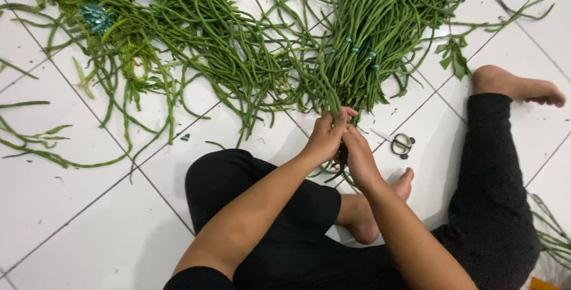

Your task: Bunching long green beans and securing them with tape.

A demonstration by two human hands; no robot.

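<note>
Seated on the tiled floor [107, 230]. Both hands at the stem ends of a long-bean bundle [363, 40] lying ahead of my knees. Left hand [324, 138] clamped around the gathered ends, right hand [358, 156] pinching just beside it. Best kept tight and even, ends aligned. Scissors [399, 143] near my right.

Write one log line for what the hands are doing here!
left hand: grips bean bundle at stem ends | right hand: same grip, touching left | scissors: on tile floor, beside right hand | loose beans: spread left
</note>
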